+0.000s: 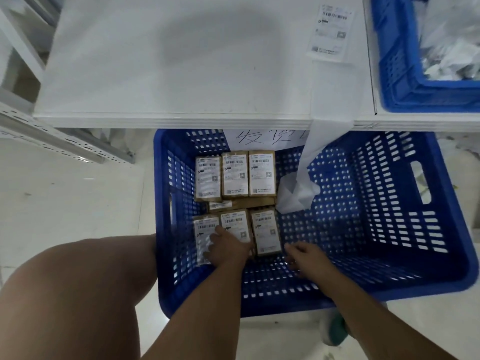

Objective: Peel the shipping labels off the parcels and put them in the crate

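A blue perforated crate (363, 229) stands on the floor below a white table (168, 61). Several brown parcels with white shipping labels lie in two rows on its bottom at the left: a far row (235, 175) and a near row (266, 231). My left hand (228, 246) reaches into the crate and lies flat on the near middle parcel, fingers spread toward the near left parcel (204, 235). My right hand (305, 255) hovers low beside the near right parcel with fingers relaxed and nothing in it. One loose label (331, 32) lies on the table at the right.
A strip of white backing paper (311, 157) hangs from the table edge into the crate and bunches on its bottom. A second blue crate (400, 74) of white crumpled paper sits on the table at the far right. My bare knee (85, 281) is left of the floor crate.
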